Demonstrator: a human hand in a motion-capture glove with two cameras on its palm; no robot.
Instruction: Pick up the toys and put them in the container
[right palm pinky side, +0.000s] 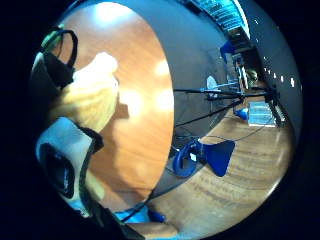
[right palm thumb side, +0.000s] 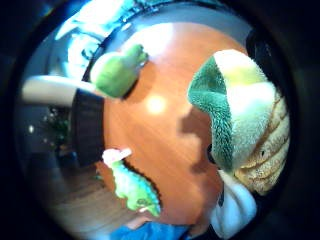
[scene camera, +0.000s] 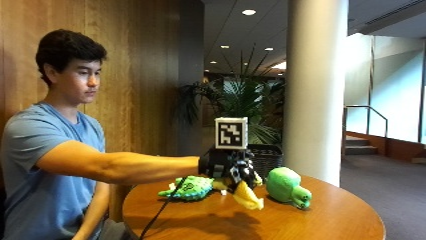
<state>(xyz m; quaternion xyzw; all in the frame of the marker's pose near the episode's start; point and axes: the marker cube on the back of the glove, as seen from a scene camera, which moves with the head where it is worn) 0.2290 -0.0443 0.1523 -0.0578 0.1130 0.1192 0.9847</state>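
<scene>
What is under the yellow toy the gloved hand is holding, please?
The yellow toy hangs from the right hand above bare table; only its shadow lies beneath.

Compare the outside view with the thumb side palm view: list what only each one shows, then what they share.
Only the outside view: the person's gloved right hand lifted above the round table, holding a yellow plush toy off its surface.
Only the thumb side palm view: that toy's green and cream plush part, close to the palm.
Both: the green dinosaur toy and the green turtle toy lying on the table. Neither shows a container.
</scene>
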